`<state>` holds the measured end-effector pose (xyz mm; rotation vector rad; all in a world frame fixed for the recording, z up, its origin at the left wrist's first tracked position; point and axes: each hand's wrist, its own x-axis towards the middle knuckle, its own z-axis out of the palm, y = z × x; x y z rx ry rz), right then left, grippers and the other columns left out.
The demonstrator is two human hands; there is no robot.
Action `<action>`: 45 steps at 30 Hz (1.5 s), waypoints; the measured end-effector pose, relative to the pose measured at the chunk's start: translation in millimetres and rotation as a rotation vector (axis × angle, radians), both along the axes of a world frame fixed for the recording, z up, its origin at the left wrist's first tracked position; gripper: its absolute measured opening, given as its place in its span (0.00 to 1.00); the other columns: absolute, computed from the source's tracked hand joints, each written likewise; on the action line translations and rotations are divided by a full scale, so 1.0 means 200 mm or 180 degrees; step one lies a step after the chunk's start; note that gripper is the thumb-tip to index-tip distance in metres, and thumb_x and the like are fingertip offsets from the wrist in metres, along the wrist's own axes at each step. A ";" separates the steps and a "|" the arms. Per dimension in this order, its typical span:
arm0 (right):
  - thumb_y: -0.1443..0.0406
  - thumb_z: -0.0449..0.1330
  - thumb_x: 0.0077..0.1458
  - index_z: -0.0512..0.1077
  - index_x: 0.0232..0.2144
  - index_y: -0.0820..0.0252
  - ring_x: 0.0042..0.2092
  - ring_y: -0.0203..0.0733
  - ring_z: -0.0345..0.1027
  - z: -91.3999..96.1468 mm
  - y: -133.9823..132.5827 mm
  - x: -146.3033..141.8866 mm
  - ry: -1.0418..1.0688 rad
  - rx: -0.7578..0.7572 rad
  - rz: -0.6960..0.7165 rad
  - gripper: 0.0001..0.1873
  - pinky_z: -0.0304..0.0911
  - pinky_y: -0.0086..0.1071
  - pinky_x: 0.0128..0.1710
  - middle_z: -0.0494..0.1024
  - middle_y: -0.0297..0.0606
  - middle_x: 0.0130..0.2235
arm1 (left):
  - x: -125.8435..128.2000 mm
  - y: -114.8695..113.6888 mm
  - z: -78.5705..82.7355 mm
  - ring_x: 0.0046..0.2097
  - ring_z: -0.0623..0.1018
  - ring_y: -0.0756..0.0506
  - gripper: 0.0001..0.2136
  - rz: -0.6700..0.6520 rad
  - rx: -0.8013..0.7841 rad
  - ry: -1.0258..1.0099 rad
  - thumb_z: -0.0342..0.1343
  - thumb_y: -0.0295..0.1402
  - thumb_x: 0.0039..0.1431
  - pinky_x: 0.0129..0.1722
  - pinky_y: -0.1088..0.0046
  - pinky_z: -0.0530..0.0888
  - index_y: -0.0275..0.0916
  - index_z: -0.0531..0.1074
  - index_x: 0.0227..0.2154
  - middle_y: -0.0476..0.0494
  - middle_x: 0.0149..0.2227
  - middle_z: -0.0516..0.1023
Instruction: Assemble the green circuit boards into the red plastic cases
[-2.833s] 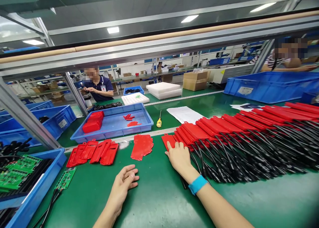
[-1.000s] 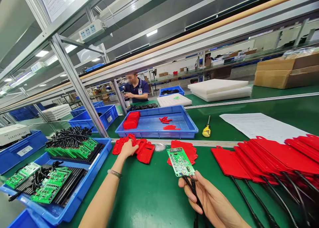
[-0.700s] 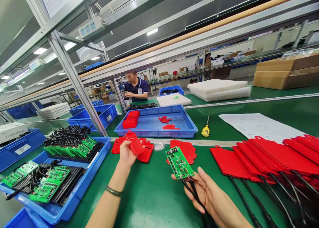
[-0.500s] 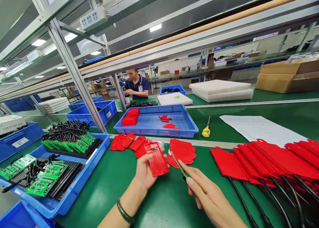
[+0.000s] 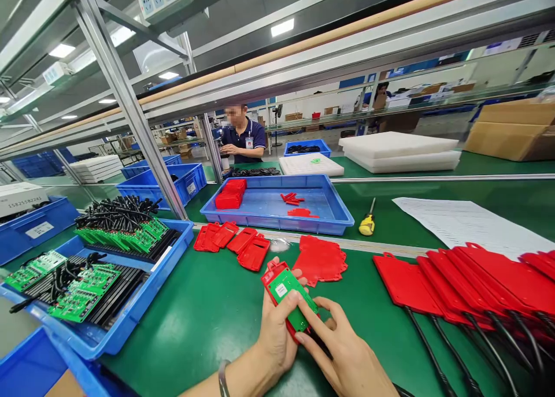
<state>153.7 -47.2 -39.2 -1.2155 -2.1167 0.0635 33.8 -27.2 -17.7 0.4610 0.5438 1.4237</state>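
My left hand [image 5: 275, 333] is wrapped round a red plastic housing [image 5: 267, 275], its thumb pressing on the green circuit board [image 5: 298, 321] that lies in it. A small white label sits on the board's upper part. The fingers of my right hand [image 5: 347, 351] grip the board's lower right end, and a black cable shows partly below that hand. Just beyond, several red housing pieces [image 5: 254, 252] lie on the green bench, beside a pile of flat red pieces [image 5: 321, 259] and a small clear plastic bag [image 5: 280, 245].
At left, a blue tray [image 5: 143, 301] holds circuit boards with black cables. A shallow blue tray [image 5: 277, 226] with red parts stands ahead. A yellow screwdriver [image 5: 366, 223], a paper sheet [image 5: 459, 223] and red cased units with cables [image 5: 477, 275] are right. A co-worker [image 5: 247, 140] sits beyond.
The circuit board in my right hand has come down into the red housing, its green face now upward. Both hands have come together and the left thumb has moved onto the board.
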 end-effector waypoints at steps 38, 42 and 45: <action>0.47 0.47 0.58 0.67 0.24 0.61 0.24 0.39 0.65 0.04 0.03 0.01 0.2253 -0.2618 0.0537 0.25 0.62 0.29 0.24 0.70 0.34 0.22 | -0.07 0.04 0.02 0.48 0.75 0.35 0.15 -0.0603 -0.0149 0.0901 0.61 0.31 0.49 0.50 0.57 0.68 0.30 0.75 0.40 0.32 0.42 0.78; 0.50 0.46 0.60 0.64 0.22 0.59 0.23 0.37 0.63 0.06 0.02 0.01 0.2033 -0.2427 0.0566 0.23 0.58 0.28 0.24 0.69 0.32 0.21 | -0.12 0.08 0.05 0.45 0.77 0.36 0.16 -0.0693 -0.0119 0.0643 0.60 0.30 0.49 0.47 0.58 0.70 0.29 0.74 0.42 0.32 0.40 0.79; 0.51 0.47 0.60 0.62 0.21 0.58 0.22 0.37 0.61 0.08 0.02 0.01 0.1842 -0.2320 0.0545 0.22 0.55 0.28 0.23 0.68 0.30 0.20 | -0.13 0.09 0.06 0.44 0.77 0.35 0.17 -0.0732 -0.0148 0.0522 0.60 0.32 0.51 0.46 0.58 0.71 0.30 0.73 0.43 0.32 0.39 0.79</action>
